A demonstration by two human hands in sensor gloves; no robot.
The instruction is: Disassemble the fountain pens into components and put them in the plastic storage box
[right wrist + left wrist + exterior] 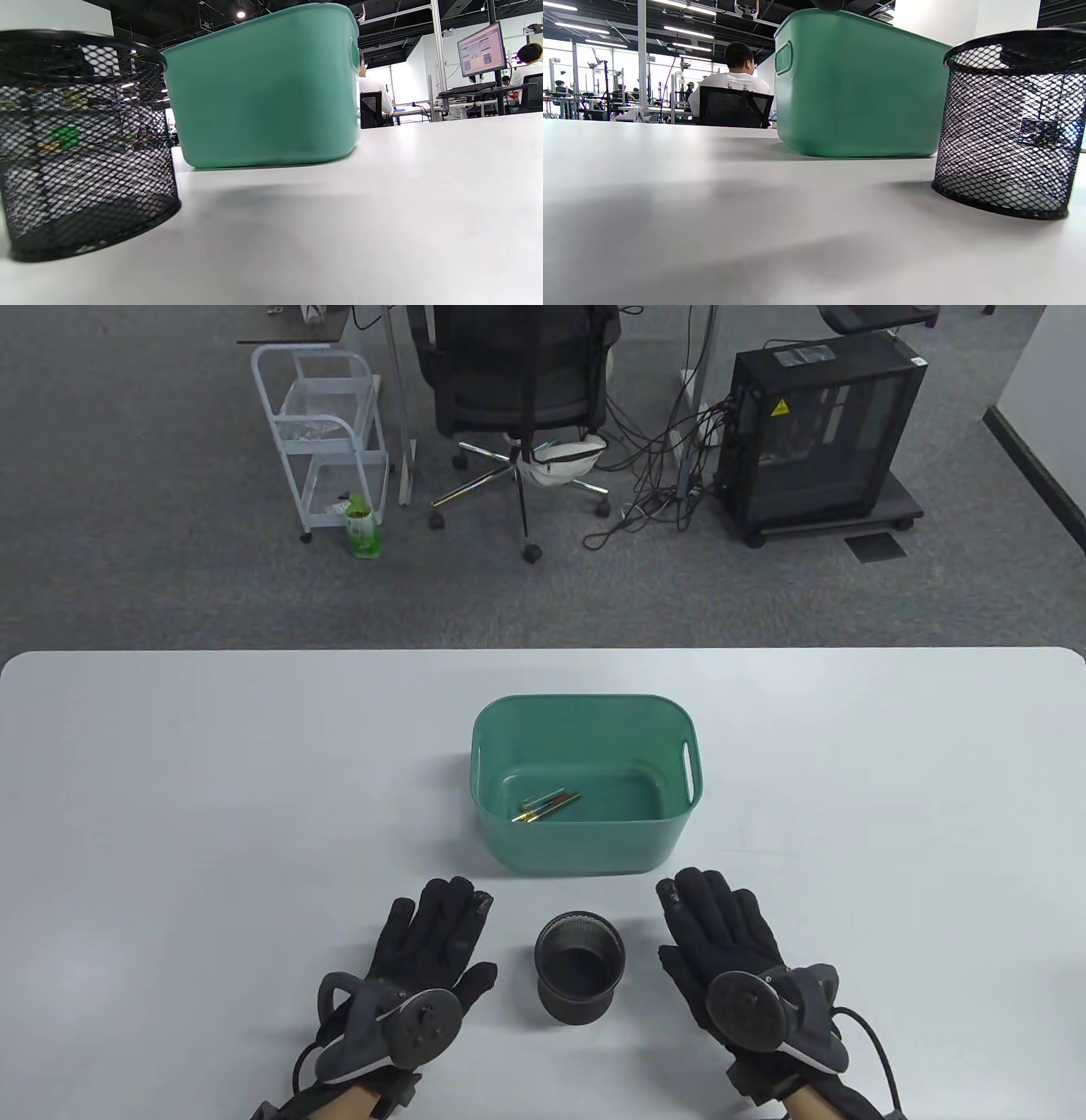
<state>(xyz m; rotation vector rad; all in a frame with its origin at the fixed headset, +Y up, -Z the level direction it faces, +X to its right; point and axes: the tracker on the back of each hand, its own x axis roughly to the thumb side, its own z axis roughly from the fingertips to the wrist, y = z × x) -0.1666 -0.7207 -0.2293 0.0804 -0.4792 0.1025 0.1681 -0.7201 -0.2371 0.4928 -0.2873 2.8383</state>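
Now both hands lie flat on the white worktop [212, 780], palms down, fingers straight and holding nothing. Seen from the table view, the left hand [428, 950] is at 7 o'clock from the green plastic box [585, 848], and the right hand [721, 946] is at 5 o'clock from it. Between the two hands, touching neither, stands a black mesh cup [580, 967], upright, at 6 o'clock just beside the box. Inside the box, on its floor near the left wall, lie some thin pen parts [545, 807] with gold tips, close together. How many parts there are I cannot tell.
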